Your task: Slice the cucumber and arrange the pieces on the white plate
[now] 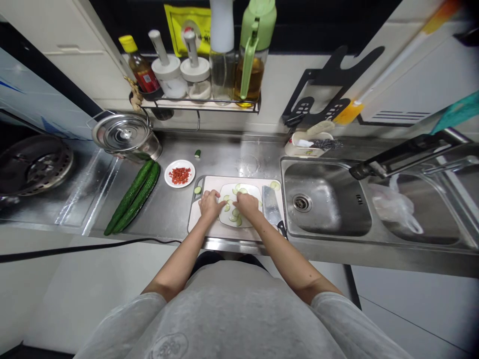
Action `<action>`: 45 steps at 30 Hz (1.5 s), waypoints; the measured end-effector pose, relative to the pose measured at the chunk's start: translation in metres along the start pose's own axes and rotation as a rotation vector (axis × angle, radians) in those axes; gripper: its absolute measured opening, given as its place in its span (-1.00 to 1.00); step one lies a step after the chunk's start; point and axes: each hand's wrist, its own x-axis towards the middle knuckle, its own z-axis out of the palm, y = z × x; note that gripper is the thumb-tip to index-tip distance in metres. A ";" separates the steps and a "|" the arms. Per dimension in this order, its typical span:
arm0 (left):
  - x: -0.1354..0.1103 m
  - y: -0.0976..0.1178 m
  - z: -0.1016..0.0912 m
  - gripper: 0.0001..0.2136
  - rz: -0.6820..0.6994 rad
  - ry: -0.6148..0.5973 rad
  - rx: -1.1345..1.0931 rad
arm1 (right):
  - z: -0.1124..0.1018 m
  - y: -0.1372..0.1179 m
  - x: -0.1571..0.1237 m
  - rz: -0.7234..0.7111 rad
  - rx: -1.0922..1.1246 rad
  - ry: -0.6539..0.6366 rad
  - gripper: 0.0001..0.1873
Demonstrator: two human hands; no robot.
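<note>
At the left of the steel table (pixel 170 214), two long cucumbers (pixel 135 199) lie slantwise side by side, from near the front edge up towards a lidded pot (pixel 127 137) by the back edge. Right of them sits a saucer (pixel 180 163) of chopped red pieces (pixel 180 175), and past it a cucumber stub (pixel 197 154) nearer the back edge. A cutting board (pixel 213 230) lies along the table's front edge, with one round slice (pixel 197 190) at its left end. On the board is a white plate (pixel 252 189), carrying thin pale-green slices (pixel 238 221) towards its back and front edges and left of its middle. The left hand (pixel 209 204) is at the plate's left edge, fingers bent, thumb beside a slice; the right hand (pixel 247 204) is curled over the plate's right half. I cannot tell whether either grip is closed on a slice. A cleaver (pixel 271 202) lies along the board's right edge, handle at the front corner; a sink (pixel 329 199) adjoins it.
</note>
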 end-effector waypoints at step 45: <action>-0.072 -0.007 0.007 -0.82 0.200 0.091 -0.030 | 0.034 0.083 -0.099 0.148 0.409 0.447 -0.72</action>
